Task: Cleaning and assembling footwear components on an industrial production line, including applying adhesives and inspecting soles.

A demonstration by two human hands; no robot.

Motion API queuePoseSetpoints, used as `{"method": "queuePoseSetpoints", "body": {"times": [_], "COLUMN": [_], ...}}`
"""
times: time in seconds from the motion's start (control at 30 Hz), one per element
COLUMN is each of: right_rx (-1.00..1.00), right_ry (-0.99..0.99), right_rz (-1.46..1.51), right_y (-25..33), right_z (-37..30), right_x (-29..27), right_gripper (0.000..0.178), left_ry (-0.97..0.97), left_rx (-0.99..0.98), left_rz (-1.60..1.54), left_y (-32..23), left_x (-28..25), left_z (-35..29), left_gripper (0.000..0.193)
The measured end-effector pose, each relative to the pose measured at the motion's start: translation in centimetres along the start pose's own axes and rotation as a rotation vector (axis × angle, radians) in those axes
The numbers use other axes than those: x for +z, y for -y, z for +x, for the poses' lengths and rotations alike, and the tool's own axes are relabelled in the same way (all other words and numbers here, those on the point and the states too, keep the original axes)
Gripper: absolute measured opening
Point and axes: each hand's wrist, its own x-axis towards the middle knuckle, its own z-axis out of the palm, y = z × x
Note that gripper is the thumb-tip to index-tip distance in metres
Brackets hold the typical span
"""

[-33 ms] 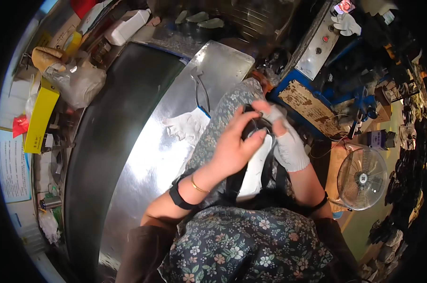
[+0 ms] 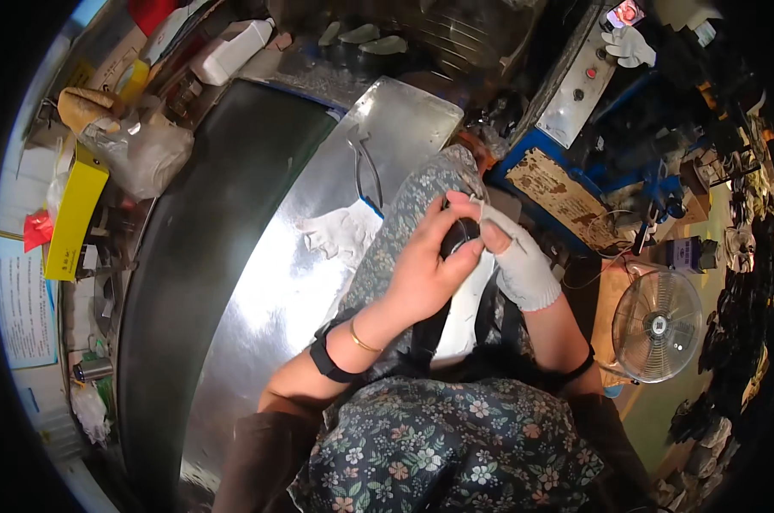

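Left hand [image 2: 425, 263] bare, thumb and fingers wrapped on the dark end of a black-and-white shoe-like piece [image 2: 462, 309], which runs down to 6 o'clock over the lap. Right hand [image 2: 522, 267], in a white fingerless glove, meets the same end at 2 o'clock; fingertips overlap, can't tell if gripping. White glove [image 2: 340, 232] at 9, pliers-like tool [image 2: 365, 171] at 10, both on metal tabletop [image 2: 408, 111]. Fan [image 2: 659, 325] at 4.

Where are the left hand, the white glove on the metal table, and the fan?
Left hand [image 2: 427, 267]: head view, on the back of the hand.
White glove [image 2: 344, 227]: head view, on its body.
Fan [image 2: 659, 326]: head view, on the hub.
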Motion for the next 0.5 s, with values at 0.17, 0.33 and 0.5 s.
{"method": "queuePoseSetpoints", "body": {"times": [0.17, 0.33, 0.5], "right_rx": [-0.135, -0.059, -0.102], "right_ry": [0.049, -0.031, -0.027], "right_rz": [-0.271, -0.285, -0.214], "right_y": [0.0, 0.8, -0.8], "right_z": [0.8, 1.5, -0.2], "right_x": [-0.1, -0.3, -0.4], "right_gripper": [0.023, 0.024, 0.036], "left_ry": [0.189, 0.118, 0.249], "left_rx": [-0.122, 0.112, 0.138], "left_rz": [-0.247, -0.042, -0.021], "left_y": [0.6, 1.6, 0.6], "left_x": [-1.8, -1.8, -2.2], "left_z": [0.5, 1.2, 2.2], "left_gripper": [0.04, 0.045, 0.063]}}
